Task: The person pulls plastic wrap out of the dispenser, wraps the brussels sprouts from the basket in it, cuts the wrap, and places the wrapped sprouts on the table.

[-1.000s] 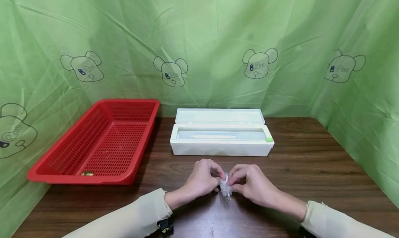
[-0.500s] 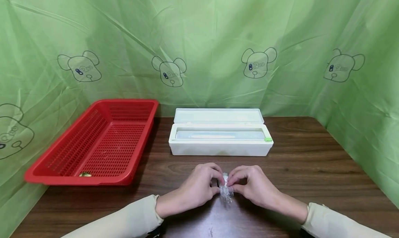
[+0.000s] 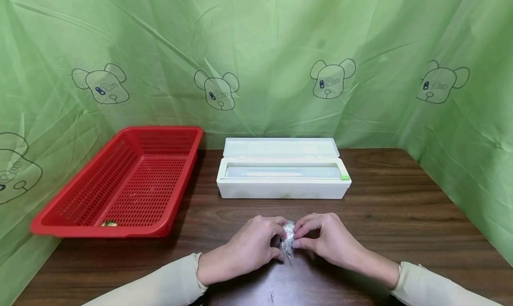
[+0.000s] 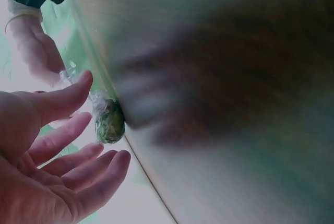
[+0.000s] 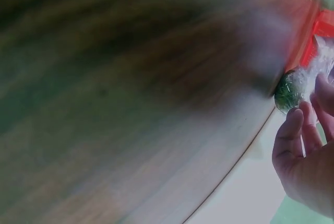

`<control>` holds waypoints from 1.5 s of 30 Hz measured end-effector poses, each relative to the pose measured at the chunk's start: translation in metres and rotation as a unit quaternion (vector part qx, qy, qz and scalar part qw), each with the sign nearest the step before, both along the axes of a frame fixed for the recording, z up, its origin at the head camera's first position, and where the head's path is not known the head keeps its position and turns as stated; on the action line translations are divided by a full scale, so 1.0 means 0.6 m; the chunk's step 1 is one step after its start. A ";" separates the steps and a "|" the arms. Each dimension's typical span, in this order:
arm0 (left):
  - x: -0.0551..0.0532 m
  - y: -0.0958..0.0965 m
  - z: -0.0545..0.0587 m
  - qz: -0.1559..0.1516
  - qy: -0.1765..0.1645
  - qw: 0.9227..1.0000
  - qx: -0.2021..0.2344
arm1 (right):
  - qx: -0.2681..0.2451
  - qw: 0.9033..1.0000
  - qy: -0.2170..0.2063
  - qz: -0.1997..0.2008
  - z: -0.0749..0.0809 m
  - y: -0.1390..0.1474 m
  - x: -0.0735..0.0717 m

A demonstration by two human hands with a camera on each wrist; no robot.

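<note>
A small rounded green vegetable bundled in crumpled cling film [image 3: 287, 244] sits on the table between both hands. Its dark green end shows through the film in the left wrist view, where the wrapped vegetable [image 4: 110, 123] stands at the tabletop. My left hand [image 3: 253, 246] has its curled thumb and fingers around the bundle's left side. From the other side, my right hand [image 3: 330, 238] pinches the film between thumb and fingertips. In the right wrist view, the wrapped vegetable [image 5: 287, 92] shows beside the right fingertips, its upper part loose, twisted film.
A white cling film dispenser [image 3: 282, 190] stands behind the hands, its clear lid [image 3: 280, 148] raised and a green slider [image 3: 344, 177] at its right end. To the left is a red perforated basket [image 3: 182, 199] holding a small green-and-white piece [image 3: 108, 223]. Green cloth [image 3: 272, 38] surrounds the table.
The left hand has shifted slightly left and toward the person, its fingers now further around the bundle. The right hand keeps its pinch, nearly in place. The film's loose edges have shifted.
</note>
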State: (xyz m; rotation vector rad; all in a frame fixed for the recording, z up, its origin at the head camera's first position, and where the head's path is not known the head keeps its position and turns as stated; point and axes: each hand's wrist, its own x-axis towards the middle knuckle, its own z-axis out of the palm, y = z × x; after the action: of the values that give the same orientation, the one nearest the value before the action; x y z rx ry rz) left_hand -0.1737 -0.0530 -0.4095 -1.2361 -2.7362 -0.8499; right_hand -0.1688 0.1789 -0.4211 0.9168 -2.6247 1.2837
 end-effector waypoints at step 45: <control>-0.018 0.019 0.009 0.088 0.032 0.995 0.040 | -0.062 0.968 -0.236 -0.060 0.018 -0.017 -0.023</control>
State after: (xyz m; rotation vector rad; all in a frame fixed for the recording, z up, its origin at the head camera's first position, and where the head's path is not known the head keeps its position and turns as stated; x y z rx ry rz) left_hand -0.1845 -0.0416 -0.4039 -0.9730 -2.6827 -0.8744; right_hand -0.1825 0.1686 -0.4102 0.4666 -2.8290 1.7933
